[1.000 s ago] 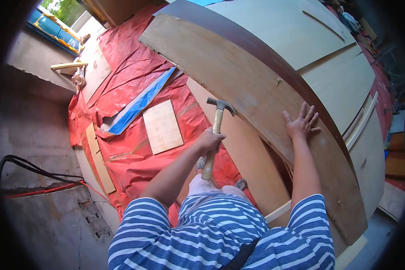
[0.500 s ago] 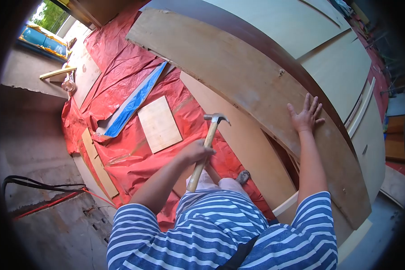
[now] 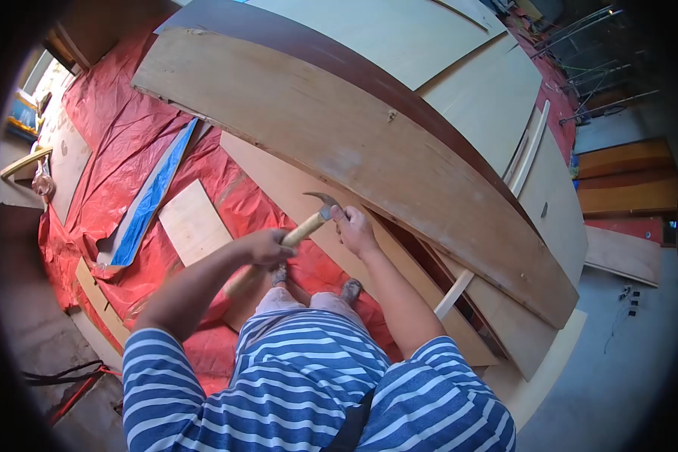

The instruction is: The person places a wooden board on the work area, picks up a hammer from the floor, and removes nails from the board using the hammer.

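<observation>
A claw hammer (image 3: pixel 306 228) with a pale wooden handle slants in front of my body, its metal head up and to the right. My left hand (image 3: pixel 268 247) is wrapped round the handle near its middle. At the head end, my right hand (image 3: pixel 355 231) has its fingers curled against the hammer's head. Just beyond my right hand lies a long, worn wooden board (image 3: pixel 339 147), resting on other panels. The lower end of the handle is blurred.
Red plastic sheeting (image 3: pixel 120 169) covers the floor, with a small plywood piece (image 3: pixel 194 224) and a blue-striped strip (image 3: pixel 157 194) on it. Large pale panels (image 3: pixel 474 98) lie beyond the long board. A white strip (image 3: pixel 454 294) juts out at the right.
My right hand has lifted off the long board and come to the hammer's head. The hammer has tilted, its head swinging toward the right hand. The view has shifted to the right.
</observation>
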{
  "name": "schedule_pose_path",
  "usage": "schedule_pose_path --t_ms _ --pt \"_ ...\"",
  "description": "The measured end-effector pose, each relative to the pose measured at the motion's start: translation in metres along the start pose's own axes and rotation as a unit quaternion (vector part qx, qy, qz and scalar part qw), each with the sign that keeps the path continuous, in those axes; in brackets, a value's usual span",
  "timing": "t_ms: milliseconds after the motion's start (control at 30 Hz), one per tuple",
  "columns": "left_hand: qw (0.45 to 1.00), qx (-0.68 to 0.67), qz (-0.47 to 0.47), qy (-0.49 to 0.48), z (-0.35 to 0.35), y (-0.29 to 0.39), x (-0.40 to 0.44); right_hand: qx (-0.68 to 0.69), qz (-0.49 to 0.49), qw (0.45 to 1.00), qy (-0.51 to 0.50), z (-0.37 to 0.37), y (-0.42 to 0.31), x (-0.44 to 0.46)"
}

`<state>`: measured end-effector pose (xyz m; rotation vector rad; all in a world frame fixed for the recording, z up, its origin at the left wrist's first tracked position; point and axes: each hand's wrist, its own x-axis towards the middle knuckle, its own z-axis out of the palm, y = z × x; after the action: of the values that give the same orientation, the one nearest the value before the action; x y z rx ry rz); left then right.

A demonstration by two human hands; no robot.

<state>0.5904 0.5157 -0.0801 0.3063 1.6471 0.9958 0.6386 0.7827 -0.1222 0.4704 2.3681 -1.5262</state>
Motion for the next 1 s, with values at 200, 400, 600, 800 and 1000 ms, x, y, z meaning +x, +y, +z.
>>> schedule_pose_path --t_ms 200,400,600,800,1000 --pt "0.944 0.294 0.056 0.141 -0.058 0.015 0.018 -0.122 0.039 0.981 0.148 0.032 -0.007 0.022" --pt "0.956 0.255 0.098 0.107 -0.068 0.002 0.033 -0.198 0.063 0.963 0.171 0.028 -0.026 0.022" --pt "0.956 0.251 0.119 0.094 -0.081 -0.005 0.042 -0.177 0.099 0.969 0.143 0.030 -0.022 0.030" --pt "0.985 0.111 0.102 0.085 -0.076 -0.037 0.051 -0.228 0.062 0.967 0.097 0.027 -0.076 0.038" --pt "0.983 -0.130 0.052 0.115 -0.027 -0.050 0.057 -0.483 -0.003 0.875 0.033 -0.035 -0.117 0.025"
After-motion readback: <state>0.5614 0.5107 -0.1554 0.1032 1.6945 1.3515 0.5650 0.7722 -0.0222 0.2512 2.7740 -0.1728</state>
